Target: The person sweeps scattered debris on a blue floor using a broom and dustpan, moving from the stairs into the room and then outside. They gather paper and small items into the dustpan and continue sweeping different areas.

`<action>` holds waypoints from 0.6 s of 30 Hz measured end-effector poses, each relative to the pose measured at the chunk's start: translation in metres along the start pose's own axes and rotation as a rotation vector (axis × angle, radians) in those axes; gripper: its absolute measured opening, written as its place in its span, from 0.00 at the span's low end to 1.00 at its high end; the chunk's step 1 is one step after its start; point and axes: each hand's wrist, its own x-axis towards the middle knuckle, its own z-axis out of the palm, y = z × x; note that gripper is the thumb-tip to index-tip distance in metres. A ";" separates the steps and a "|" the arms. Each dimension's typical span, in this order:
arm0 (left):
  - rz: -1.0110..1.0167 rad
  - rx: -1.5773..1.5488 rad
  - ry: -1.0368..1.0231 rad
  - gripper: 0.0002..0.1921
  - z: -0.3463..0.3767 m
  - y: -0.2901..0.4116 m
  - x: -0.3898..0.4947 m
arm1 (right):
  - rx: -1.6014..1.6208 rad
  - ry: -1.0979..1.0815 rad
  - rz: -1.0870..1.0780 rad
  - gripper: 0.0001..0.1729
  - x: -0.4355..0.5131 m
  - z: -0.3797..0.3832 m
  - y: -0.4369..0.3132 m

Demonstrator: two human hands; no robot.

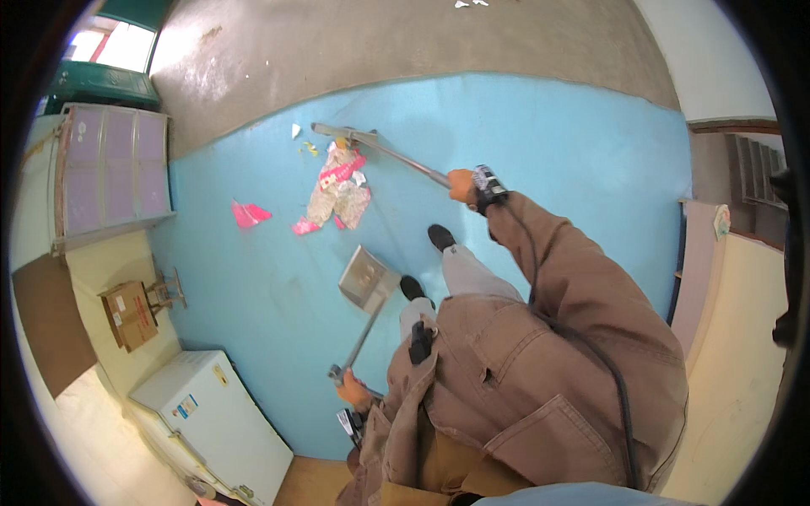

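Note:
My right hand [461, 185] is closed around the metal handle of a long broom [405, 158]. The broom's wide head [345, 132] rests on the blue floor, touching the top of a pile of crumpled pink and pale wrappers [335, 196]. Lower in the view, my left hand [354, 389] grips the upright handle of a long-handled dustpan [369, 278]. The pan lies beside my shoe, apart from the pile, and looks slightly blurred. A pink scrap [250, 214] lies left of the pile. Near the broom head are a white scrap [296, 131] and yellow bits [310, 148].
The blue floor covering [538, 139] meets bare grey concrete [411, 38] farther out. Along the left stand a lilac panelled cabinet [120, 164], a cardboard box [130, 315] by a small wooden stool [166, 292], and a white chest freezer [218, 411]. A doorway [740, 164] opens at right.

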 end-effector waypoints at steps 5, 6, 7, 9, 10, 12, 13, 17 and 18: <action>0.025 -0.067 -0.071 0.05 -0.017 -0.021 0.033 | 0.136 0.170 0.125 0.12 -0.129 0.026 0.019; -0.003 -0.068 -0.093 0.05 -0.022 -0.025 0.038 | 0.134 0.161 0.204 0.12 -0.152 0.037 0.020; 0.051 -0.098 -0.105 0.05 -0.026 -0.029 0.042 | 0.169 0.162 0.280 0.13 -0.169 0.045 0.021; 0.060 -0.153 -0.146 0.06 -0.041 -0.036 0.049 | 0.165 0.210 0.369 0.12 -0.193 0.062 0.030; 0.063 -0.114 -0.130 0.06 -0.049 -0.040 0.052 | 0.239 0.175 0.493 0.11 -0.203 0.070 0.040; 0.065 -0.113 -0.156 0.06 -0.061 -0.048 0.059 | 0.150 0.092 0.539 0.10 -0.212 0.078 0.064; 0.069 -0.103 -0.146 0.07 -0.065 -0.053 0.063 | 0.003 0.043 0.445 0.10 -0.216 0.082 0.077; 0.083 -0.098 -0.169 0.08 -0.082 -0.067 0.074 | -0.532 -0.132 0.029 0.08 -0.213 0.102 0.107; 0.086 -0.092 -0.171 0.09 -0.084 -0.068 0.075 | -0.617 -0.147 -0.046 0.08 -0.208 0.110 0.104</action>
